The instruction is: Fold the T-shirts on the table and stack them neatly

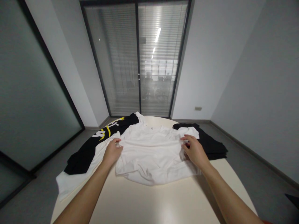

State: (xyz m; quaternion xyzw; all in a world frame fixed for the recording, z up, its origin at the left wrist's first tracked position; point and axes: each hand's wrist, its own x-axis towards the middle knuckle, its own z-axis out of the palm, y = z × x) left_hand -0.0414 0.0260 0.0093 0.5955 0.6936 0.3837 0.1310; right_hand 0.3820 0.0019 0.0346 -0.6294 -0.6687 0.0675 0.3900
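A white T-shirt lies spread across the table in front of me, its lower edge rumpled and a crease running between my hands. My left hand is at the shirt's left side, fingers curled and pinching the cloth there. On the opposite side, my right hand has its thumb and bent fingers closed around the shirt's edge, below the sleeve. The fingertips of both hands are partly hidden by cloth.
Left of the shirt lies a black and white garment with yellow and white print, hanging near the table's edge. A stack of folded black clothes sits at the right. The cream table has a rounded edge. Beyond stand glass doors with blinds.
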